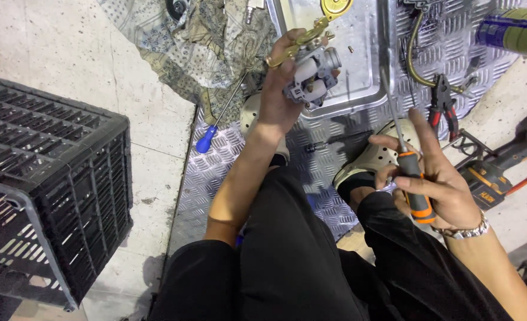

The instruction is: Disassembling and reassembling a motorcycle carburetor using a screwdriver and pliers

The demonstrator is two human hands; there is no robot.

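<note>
Left hand (278, 95) has a closed grip on a small grey metal carburetor (312, 74) with a brass fitting on top, held up above the edge of a shiny steel tray (358, 53). Right hand (436, 178) is wrapped loosely round the orange-and-grey handle of a screwdriver (409, 160), fingers partly spread, shaft pointing up toward the tray, tip clear of the carburetor. Blue-handled screwdriver (219, 122) lies on the checker-plate floor (210, 178) by a patterned rag (204, 41). Red-handled pliers (443, 104) lie to the right. Black plastic crate (43, 178) sits well left.
</note>
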